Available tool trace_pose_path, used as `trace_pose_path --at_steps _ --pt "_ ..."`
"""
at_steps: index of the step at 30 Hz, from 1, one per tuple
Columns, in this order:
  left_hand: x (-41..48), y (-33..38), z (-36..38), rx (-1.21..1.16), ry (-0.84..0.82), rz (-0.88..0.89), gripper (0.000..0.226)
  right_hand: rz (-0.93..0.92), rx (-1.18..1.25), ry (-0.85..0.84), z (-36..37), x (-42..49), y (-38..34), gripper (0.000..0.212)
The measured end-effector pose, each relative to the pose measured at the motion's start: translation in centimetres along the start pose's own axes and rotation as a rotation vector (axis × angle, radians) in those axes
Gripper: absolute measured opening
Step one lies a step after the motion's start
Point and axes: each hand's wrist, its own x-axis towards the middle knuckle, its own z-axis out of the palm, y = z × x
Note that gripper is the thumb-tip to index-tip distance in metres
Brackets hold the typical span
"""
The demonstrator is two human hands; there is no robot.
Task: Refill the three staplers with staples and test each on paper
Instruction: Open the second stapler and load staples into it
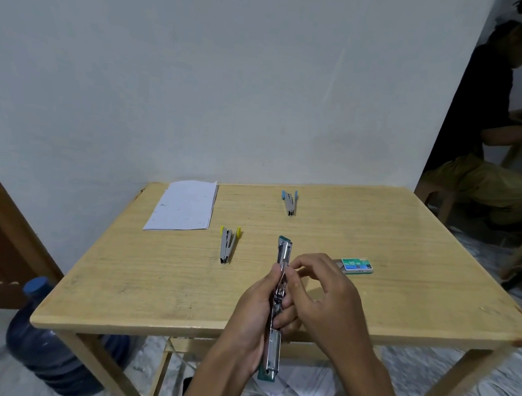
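A green stapler [273, 349], swung fully open so its metal channel shows, is held over the front edge of the wooden table [153, 283]. My left hand [254, 309] grips it around the middle. My right hand [324, 293] pinches something small at the channel; what it pinches is too small to tell. A yellow stapler [227, 245] lies open left of centre. A blue stapler [290, 202] lies open near the back. The green staple box [357, 265] sits half open just right of my hands. White paper [184, 206] lies at the back left.
A wall rises right behind the table. A blue water jug [49, 337] stands on the floor under the table's left corner. Another person [501, 148] sits at the far right beside a second table. Papers lie on the floor below my arms.
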Motion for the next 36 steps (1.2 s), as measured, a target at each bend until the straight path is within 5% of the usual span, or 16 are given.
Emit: trace_pose_path --at_steps 5,10,17,22,36 --pt "0.1 0.0 -0.3 -0.012 0.121 -0.025 0.047 -0.175 0.027 0.074 0.2 -1.1 0.4 0.001" --pt "0.5 0.2 -0.4 -0.287 0.162 -0.069 0.037 -0.284 0.06 0.086 1.0 -2.4 1.0 0.007" --pt "0.1 -0.1 -0.4 -0.155 0.13 -0.015 0.034 0.169 0.191 -0.067 0.6 -0.8 -0.1 0.037" --pt "0.0 -0.3 0.0 -0.024 0.129 0.028 0.042 0.229 0.173 -0.167 1.4 0.0 0.1 0.059" --pt "0.4 -0.8 -0.3 0.214 0.152 0.238 0.045 0.361 0.571 -0.142 0.8 0.1 -1.6 0.044"
